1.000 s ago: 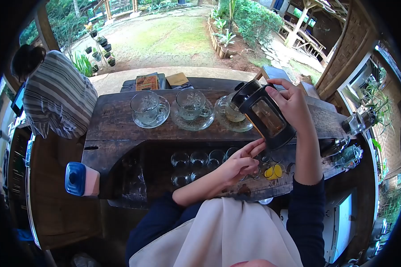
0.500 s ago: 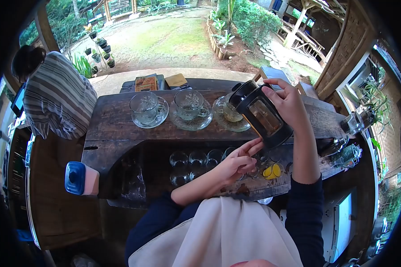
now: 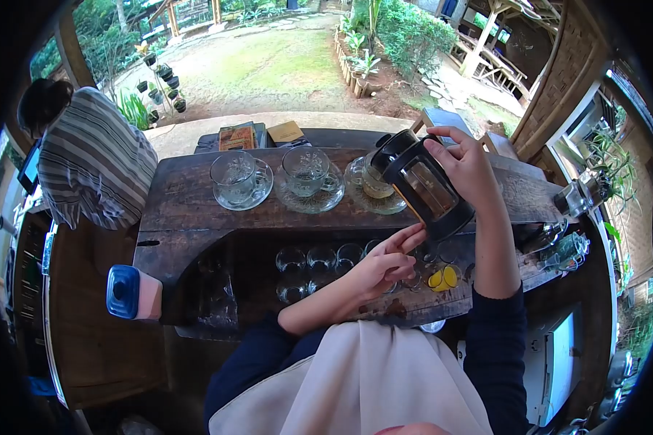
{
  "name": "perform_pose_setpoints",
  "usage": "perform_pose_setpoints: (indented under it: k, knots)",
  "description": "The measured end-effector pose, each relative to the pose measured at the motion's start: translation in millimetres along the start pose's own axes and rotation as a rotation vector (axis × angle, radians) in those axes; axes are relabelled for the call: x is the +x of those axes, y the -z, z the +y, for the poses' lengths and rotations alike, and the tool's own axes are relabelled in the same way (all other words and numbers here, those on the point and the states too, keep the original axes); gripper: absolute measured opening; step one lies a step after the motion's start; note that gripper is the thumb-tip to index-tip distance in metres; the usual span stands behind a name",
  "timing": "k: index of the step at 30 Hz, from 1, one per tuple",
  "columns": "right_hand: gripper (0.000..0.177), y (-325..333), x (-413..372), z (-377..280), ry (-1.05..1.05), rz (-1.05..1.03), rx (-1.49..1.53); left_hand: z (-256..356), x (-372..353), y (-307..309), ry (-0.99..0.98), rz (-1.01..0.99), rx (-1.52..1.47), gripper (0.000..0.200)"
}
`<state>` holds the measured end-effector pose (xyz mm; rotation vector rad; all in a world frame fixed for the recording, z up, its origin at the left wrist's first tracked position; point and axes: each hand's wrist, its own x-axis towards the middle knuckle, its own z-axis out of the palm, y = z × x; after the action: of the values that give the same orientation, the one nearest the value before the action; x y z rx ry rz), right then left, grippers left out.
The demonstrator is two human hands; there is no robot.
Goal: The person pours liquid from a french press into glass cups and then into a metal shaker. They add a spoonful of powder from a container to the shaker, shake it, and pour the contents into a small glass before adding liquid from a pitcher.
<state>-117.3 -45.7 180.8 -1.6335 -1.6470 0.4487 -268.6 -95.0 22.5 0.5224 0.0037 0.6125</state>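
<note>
One head-worn view (fisheye) looks steeply down, close over the wooden counter (image 3: pixel 189 206).

The French press (image 3: pixel 426 190) was black; at ten o'clock a person's shirt (image 3: pixel 94 163) was grey-and-white striped; at eight o'clock the lid (image 3: pixel 123 291) was blue.

Soft overcast daylight from the garden (image 3: pixel 268 65) ahead, dim shaded wooden counter (image 3: pixel 189 203), faint shadows, heavy fisheye bend and black vignette at edges, sharp centre.

French press (image 3: pixel 428 190) above rightmost cup (image 3: pixel 376 183)
</note>
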Motion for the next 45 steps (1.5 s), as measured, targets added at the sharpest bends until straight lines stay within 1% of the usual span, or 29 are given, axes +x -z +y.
perform_pose_setpoints:
  k: [15, 17, 21, 23, 32, 45]
  knots:
    - [0.029, 1.1, 0.6, 2.2, -0.019, 0.009, 0.018, 4.2, 0.2, -2.0, 0.009, 0.025, 0.007, 0.070]
    - [0.034, 3.2, 0.0, 3.6, -0.037, -0.001, 0.022, 4.4, 0.4, -0.8, 0.010, 0.013, -0.005, 0.069]
    - [0.034, 1.5, 0.1, 8.0, -0.019, -0.001, 0.038, 5.6, -0.3, -1.6, 0.021, 0.027, 0.001, 0.069]
    - [0.034, 1.7, -1.1, 8.4, -0.011, 0.013, -0.021, 5.3, -0.1, -2.7, 0.024, 0.045, 0.021, 0.069]
    - [0.035, 2.3, -2.3, 8.4, -0.020, 0.015, 0.024, 5.1, -0.6, -1.0, 0.028, 0.030, 0.002, 0.069]
    - [0.035, 1.9, -2.4, 9.3, -0.004, 0.021, 0.005, 5.8, -1.9, -3.9, 0.030, 0.036, 0.008, 0.070]
